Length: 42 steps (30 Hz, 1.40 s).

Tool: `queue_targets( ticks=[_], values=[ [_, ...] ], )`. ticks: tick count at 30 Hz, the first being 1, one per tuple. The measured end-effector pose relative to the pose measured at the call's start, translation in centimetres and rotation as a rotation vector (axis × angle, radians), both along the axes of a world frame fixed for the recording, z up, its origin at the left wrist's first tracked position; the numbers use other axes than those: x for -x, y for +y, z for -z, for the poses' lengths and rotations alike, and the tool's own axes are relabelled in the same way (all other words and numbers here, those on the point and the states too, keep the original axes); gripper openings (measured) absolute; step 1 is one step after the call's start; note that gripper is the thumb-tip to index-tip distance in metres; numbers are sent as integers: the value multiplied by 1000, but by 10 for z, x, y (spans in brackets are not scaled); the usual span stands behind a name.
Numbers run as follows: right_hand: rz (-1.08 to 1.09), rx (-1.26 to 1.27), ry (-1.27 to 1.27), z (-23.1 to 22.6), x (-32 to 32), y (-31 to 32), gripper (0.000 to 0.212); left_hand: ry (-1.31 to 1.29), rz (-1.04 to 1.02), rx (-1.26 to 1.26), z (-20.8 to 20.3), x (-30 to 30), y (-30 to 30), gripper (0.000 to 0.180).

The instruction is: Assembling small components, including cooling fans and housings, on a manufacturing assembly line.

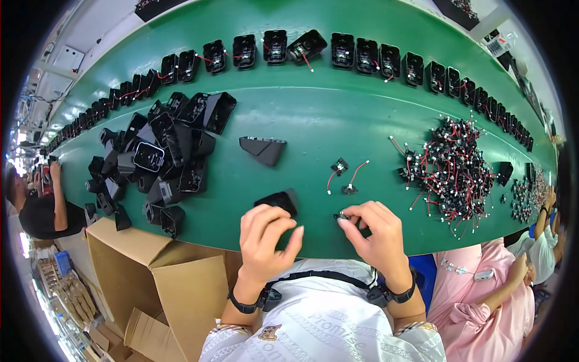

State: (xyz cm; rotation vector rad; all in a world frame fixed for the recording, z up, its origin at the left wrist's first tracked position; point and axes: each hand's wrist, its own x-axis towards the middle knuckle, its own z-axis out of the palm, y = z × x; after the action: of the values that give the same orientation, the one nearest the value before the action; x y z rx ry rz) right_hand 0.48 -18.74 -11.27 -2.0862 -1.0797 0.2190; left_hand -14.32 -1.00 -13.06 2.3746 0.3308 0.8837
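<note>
My left hand (265, 242) is bent beside a black plastic housing (282, 201) on the green table. Its thumb and fingers are apart, and they cover part of the housing; whether they touch it I cannot tell. My right hand (377, 232) pinches a small black part (342, 217) between thumb and forefinger, low over the table; the fingers hide most of it. Just beyond lie two more small black parts with red leads, one close to my fingers (349, 189) and one farther off (341, 165). Another black housing (263, 149) rests on its side farther away.
A heap of black housings (163, 145) lies at left, a pile of small wired parts (452, 169) at right. Housings stand in a long row (342, 51) along the far side. An open cardboard box (190, 295) is at lower left. A person in pink (482, 289) sits at right.
</note>
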Motion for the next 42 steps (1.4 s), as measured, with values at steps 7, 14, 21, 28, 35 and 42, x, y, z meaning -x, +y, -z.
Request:
queue_targets(
  ticks=[7, 14, 21, 28, 35, 42],
  values=[
    [184, 134, 107, -6, -9, -13, 9, -12, 36, 16, 1, 0, 11, 54],
    [123, -29, -75, -8, -11, -21, 27, 119, 126, 86, 8, -3, 10, 74],
    [37, 54, 4, 0, 1, -12, 28, 174, 127, 111, 5, -3, 4, 67],
    [-46, 2, -124, -4, -7, -15, 23, 270, 80, 161, -1, 3, 0, 79],
    [-59, 0, -35, 1, -8, -23, 28, 402, 246, 296, -20, 11, 0, 108],
    [52, -20, -63, 2, -5, -23, 33, 435, 300, 213, -17, 11, 4, 98]
  ],
)
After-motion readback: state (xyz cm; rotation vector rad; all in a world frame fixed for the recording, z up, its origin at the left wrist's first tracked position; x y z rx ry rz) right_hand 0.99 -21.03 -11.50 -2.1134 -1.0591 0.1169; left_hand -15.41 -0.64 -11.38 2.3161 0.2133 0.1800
